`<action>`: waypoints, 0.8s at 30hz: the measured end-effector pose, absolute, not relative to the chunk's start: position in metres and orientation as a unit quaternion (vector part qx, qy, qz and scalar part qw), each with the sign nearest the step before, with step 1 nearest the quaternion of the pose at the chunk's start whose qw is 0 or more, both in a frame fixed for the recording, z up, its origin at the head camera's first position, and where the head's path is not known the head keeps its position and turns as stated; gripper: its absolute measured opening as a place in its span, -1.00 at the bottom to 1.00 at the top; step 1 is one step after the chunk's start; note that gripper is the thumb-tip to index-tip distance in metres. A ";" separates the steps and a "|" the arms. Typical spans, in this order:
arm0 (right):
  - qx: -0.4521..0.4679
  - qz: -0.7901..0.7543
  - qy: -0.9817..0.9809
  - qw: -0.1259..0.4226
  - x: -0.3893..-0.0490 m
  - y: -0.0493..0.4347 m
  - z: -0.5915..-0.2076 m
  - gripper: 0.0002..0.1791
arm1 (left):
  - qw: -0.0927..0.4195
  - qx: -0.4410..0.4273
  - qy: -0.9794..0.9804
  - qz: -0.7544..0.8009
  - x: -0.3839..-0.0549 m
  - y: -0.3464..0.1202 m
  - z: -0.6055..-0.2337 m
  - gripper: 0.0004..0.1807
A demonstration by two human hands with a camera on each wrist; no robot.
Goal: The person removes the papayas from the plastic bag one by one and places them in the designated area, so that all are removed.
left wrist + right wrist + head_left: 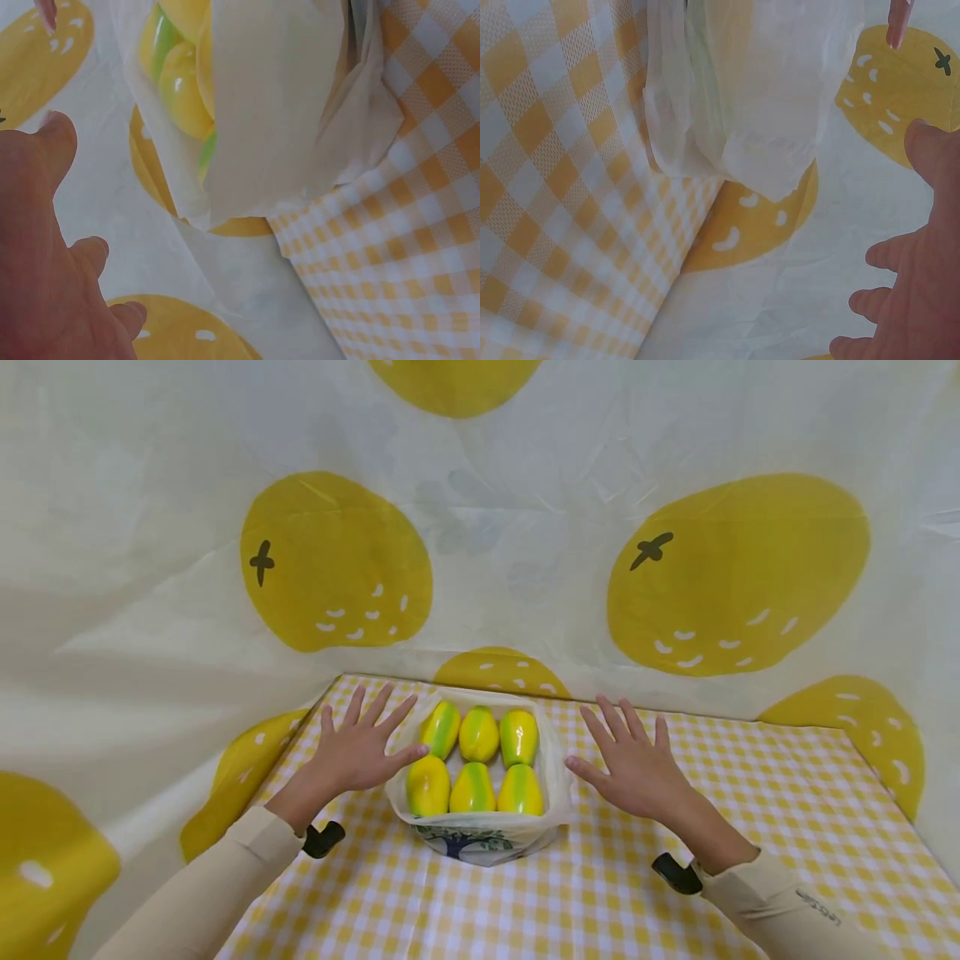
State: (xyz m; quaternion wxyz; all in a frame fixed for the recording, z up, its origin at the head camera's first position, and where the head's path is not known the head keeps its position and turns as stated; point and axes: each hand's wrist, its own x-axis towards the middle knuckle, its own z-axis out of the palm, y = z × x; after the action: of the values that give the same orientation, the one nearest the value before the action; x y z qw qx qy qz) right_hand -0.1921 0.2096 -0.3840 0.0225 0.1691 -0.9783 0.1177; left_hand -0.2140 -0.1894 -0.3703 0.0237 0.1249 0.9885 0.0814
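A white bag (551,810) with a tree print on its front stands upright on the table, its mouth wide. Inside lie several yellow mangoes (478,735) with green streaks, set in two rows. My left hand (356,756) is spread over the bag's left side, its thumb overlapping the rim in the head view. To the right of the bag, my right hand (633,768) is spread too, thumb pointing toward the rim. Neither hand holds anything. In the left wrist view the bag's side (277,105) hides most of the mangoes; in the right wrist view its wall (772,90) covers them.
A yellow and white checked cloth (750,802) covers the table. Behind it hangs a pale curtain (517,543) printed with large yellow fruit, and it continues along the left side. Dark wrist camera mounts (324,841) stick out below both wrists.
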 end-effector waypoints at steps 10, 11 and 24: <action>0.168 0.116 -0.979 0.019 -0.192 0.207 -0.391 -0.04 | 0.017 0.126 0.990 0.067 -0.212 -0.189 -0.375 -0.08; 0.169 0.117 -0.979 0.021 -0.192 0.206 -0.392 -0.04 | 0.016 0.127 0.990 0.067 -0.212 -0.190 -0.375 -0.08; 0.184 0.126 -0.974 0.038 -0.189 0.199 -0.397 -0.08 | 0.022 0.126 0.989 0.080 -0.207 -0.191 -0.384 -0.06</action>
State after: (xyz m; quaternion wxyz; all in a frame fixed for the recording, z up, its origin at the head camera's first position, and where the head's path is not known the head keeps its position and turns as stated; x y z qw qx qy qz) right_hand -0.1885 0.1993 -0.3970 0.0380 0.1839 -0.9741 0.1260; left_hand -0.2074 -0.1915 -0.3837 0.0223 0.1258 0.9886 0.0802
